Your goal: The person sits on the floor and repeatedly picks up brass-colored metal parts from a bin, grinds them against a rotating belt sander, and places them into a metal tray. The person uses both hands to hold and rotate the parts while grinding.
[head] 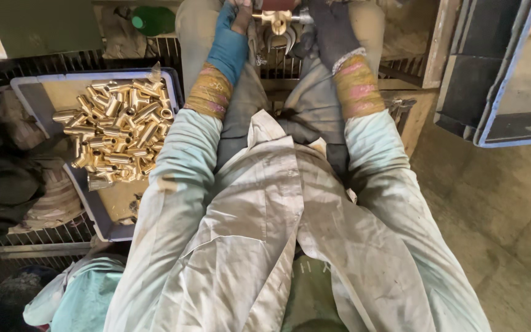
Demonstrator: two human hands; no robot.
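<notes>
Both hands, left hand (232, 24) and right hand (330, 27), gloved, grasping brass tee fitting (276, 19), long axis crosswise, stem pointing down

Gloved left hand (232, 27) and right hand (330, 27) gripping brass fitting (276, 20), tray (44, 92) of brass fittings (118, 129) beside

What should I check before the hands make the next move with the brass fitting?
1. Left hand on the fitting: ok, gloved fingers touch it.
2. Right hand beside the fitting: ok, but its grip is cut off by the frame edge: cannot tell.
3. Fitting fully in view: not ok, top edge crops it.
4. Tray of brass parts within left reach: ok.
5. Sleeves clear of the fitting: ok.
</notes>
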